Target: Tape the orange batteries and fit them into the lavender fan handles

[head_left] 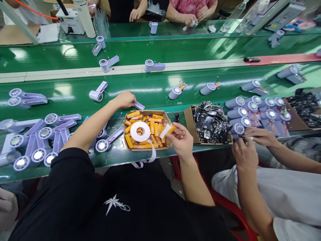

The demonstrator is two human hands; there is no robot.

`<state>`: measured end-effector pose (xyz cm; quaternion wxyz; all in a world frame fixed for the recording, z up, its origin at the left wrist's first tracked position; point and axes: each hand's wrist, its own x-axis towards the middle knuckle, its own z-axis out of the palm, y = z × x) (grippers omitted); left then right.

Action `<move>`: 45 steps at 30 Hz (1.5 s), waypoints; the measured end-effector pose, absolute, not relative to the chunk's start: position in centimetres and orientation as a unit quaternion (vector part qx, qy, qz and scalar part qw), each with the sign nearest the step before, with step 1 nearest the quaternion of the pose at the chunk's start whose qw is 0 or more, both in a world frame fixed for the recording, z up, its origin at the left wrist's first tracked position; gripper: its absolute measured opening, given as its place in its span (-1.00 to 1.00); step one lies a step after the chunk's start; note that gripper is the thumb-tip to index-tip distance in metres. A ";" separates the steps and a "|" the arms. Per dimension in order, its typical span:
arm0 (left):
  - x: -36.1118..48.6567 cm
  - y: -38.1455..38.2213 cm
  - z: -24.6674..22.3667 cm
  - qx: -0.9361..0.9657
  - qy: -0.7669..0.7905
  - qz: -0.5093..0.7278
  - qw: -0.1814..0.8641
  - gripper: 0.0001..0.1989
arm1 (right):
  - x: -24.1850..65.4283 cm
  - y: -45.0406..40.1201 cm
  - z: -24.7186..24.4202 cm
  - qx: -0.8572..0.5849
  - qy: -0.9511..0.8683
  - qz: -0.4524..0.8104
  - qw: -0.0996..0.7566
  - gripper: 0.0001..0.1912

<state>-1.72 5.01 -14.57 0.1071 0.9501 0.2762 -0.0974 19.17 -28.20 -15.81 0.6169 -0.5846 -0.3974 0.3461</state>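
Right hand (183, 140): thumb and fingers pinch an orange cell (171, 128) above the right side of the box (128, 147), its long axis slanting away to the right; a white strip covers its left end. The roll (134, 133) lies flat on orange cells in the box, its tail over the tabletop (112, 160) edge. Left hand (125, 99), beyond the box: fingers bent at the left end of a pale-purple case (139, 106); grip underneath hidden. The case, slender, slants nearer toward its right end, farther and left of the held cell; left hand nearer.
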 end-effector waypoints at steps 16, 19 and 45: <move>-0.5 6.3 -15.5 0.887 0.410 0.066 0.203 -0.81 | 19.1 -6.4 -14.0 -0.612 -0.716 0.223 0.251 -0.46; -0.2 6.4 -15.7 0.886 0.413 0.070 0.199 -0.81 | 19.0 -6.2 -13.6 -0.623 -0.739 0.182 0.178 -0.48; 3.4 6.9 -16.6 0.890 0.389 0.088 0.222 -0.84 | 19.3 -3.5 -10.7 -0.628 -0.772 0.094 -0.021 -0.76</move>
